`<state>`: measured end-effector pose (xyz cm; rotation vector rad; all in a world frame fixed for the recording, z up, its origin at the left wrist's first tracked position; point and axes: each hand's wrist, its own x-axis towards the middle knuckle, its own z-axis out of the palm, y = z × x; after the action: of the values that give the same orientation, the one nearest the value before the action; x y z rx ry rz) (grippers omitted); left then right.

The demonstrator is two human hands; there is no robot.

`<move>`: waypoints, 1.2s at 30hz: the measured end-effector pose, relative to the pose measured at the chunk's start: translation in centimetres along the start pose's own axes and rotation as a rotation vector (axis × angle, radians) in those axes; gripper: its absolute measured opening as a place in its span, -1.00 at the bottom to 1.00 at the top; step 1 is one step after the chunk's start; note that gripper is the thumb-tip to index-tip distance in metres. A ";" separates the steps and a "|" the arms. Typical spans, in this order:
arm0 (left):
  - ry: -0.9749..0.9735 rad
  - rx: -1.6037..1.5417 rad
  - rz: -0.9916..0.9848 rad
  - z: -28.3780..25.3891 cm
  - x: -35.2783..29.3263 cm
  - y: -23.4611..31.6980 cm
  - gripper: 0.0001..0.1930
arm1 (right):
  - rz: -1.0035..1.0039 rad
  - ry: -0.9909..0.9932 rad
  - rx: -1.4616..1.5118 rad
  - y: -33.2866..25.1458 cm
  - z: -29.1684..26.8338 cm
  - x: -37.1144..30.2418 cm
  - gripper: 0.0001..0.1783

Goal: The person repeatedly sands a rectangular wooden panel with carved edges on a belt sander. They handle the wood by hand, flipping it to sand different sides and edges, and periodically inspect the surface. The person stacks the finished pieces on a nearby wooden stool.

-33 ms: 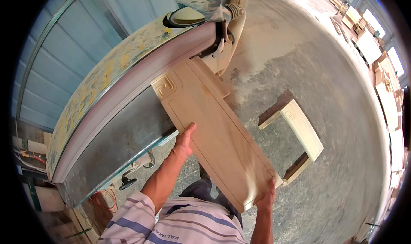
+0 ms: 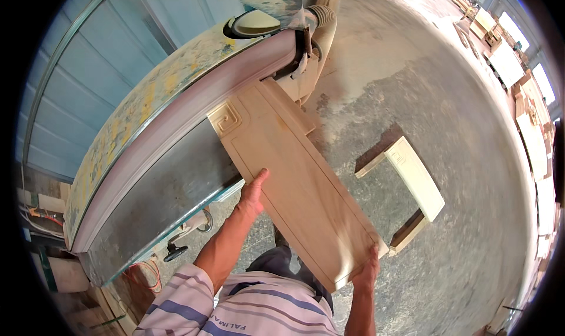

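A long wooden panel point(image 2: 300, 183) with grooved border lines and a carved square spiral at its far left corner slants across the middle. Its far end lies over the grey metal table point(image 2: 159, 200) of a belt sander, up against or very near the pinkish sanding belt point(image 2: 188, 112); I cannot tell if they touch. My left hand point(image 2: 254, 193) grips the panel's left edge, thumb on top and fingers hidden beneath. My right hand point(image 2: 368, 269) holds the near right corner, its fingers partly hidden.
A pale wooden piece point(image 2: 415, 178) with two legs and a similar carved spiral lies on the concrete floor to the right. The sander's paint-flecked housing point(image 2: 141, 106) stands before a blue wall. A black handwheel point(image 2: 175, 252) and an orange cable point(image 2: 154, 276) are under its table.
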<state>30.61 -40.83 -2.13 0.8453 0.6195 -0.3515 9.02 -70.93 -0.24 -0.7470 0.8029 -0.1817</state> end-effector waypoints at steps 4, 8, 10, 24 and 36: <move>0.046 0.036 -0.005 0.9 -0.5 0.3 -0.36 | -0.013 -0.004 0.010 0.0 -0.1 0.1 -0.44; 0.077 0.070 0.020 0.9 -0.9 0.5 -0.35 | -0.004 0.014 0.014 0.3 -0.4 0.3 -0.45; 0.048 0.047 0.038 -0.4 0.2 -0.5 -0.36 | -0.025 0.002 -0.009 0.0 -0.2 -0.2 -0.44; 0.042 0.063 0.029 0.4 -1.8 -2.8 -0.41 | -0.020 -0.008 -0.077 -1.8 -1.5 -2.2 -0.37; 0.139 0.105 -0.053 1.0 -1.0 0.9 -0.39 | 0.004 0.010 -0.002 -0.4 0.5 -0.4 -0.42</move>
<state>30.69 -41.00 -0.46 0.9608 0.7590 -0.3775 9.12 -70.73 0.48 -0.7467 0.8143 -0.1816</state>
